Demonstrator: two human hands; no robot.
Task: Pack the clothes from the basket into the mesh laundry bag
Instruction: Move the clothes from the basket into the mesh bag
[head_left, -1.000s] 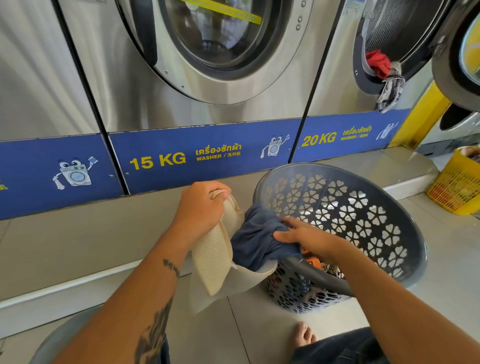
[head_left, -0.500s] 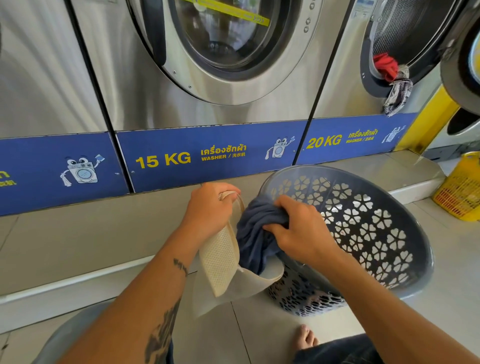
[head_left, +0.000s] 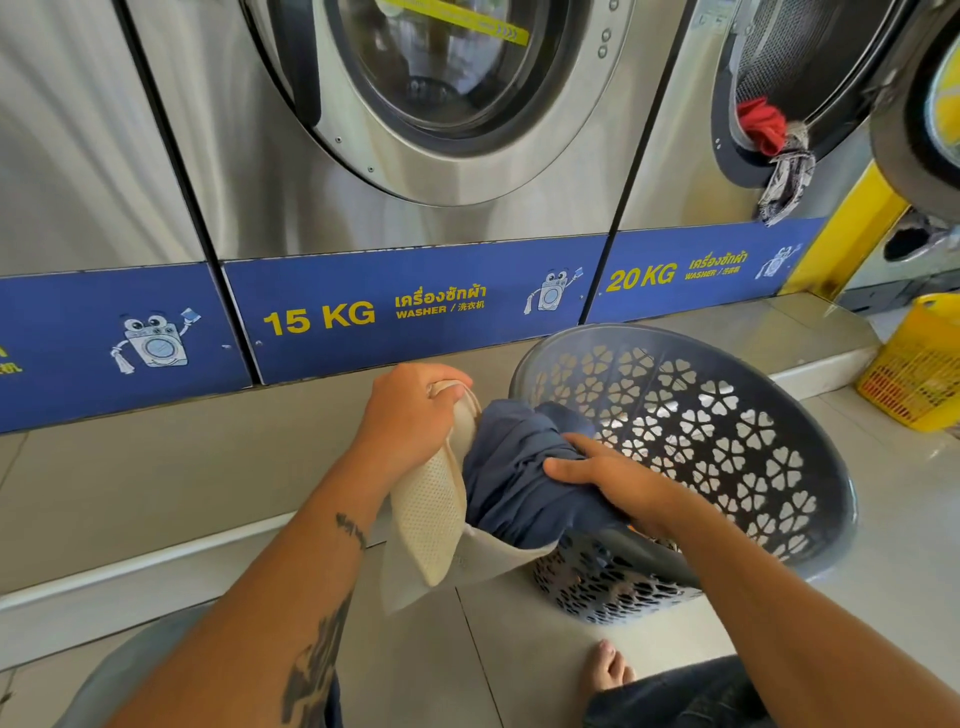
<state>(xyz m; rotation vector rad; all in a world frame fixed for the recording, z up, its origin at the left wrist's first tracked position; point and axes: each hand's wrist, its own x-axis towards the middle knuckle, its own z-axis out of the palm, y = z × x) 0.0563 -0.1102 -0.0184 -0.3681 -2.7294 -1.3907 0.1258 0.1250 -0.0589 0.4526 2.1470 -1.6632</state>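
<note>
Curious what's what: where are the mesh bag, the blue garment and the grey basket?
mesh bag (head_left: 431, 514): head view, netted side panel.
blue garment (head_left: 509, 483): head view, bunched middle.
grey basket (head_left: 727, 431): head view, perforated inner wall.

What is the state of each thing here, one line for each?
mesh laundry bag: held open by the left hand, partly filled.
blue garment: gripped by the right hand, halfway into the bag.
grey basket: tilted, not yet empty.
15 KG washer door: shut.
20 KG washer door: open, red cloth hanging out.

Right hand (head_left: 618, 483) has slid from the top of the blue garment (head_left: 509, 488) down its side, thumb outstretched.
</note>
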